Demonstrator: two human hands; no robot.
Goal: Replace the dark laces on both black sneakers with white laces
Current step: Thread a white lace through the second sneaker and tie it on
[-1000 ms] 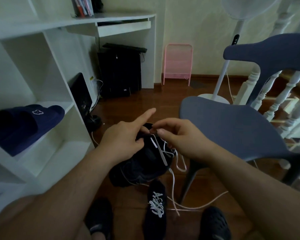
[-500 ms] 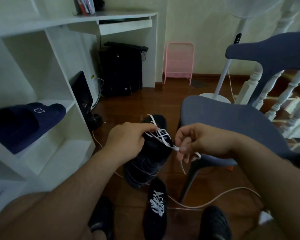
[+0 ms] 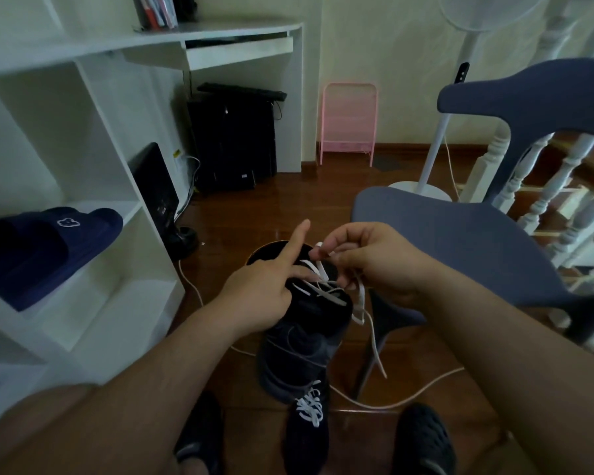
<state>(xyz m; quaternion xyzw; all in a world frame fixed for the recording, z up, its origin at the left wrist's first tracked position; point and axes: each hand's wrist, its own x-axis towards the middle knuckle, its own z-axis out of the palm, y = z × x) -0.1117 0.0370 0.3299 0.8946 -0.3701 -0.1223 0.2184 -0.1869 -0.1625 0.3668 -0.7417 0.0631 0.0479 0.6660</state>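
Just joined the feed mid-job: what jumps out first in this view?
Dead centre, the left hand steadies a black sneaker held above the floor, its index finger stuck out, while the right hand pinches the white lace crossing its upper eyelets. Just below, on the wooden floor, lies a second black sneaker, already laced in white. A blue-grey chair fills the right side.

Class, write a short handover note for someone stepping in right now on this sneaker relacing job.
Left hand: steadies the held sneaker, forefinger pointing out.
Right hand: pinches the white lace end above the eyelets.
Second sneaker: on the floor, already white-laced.
Done: floor sneaker; the held one has several white crossings.
Left: thread the remaining eyelets, even the loose tail, tie.
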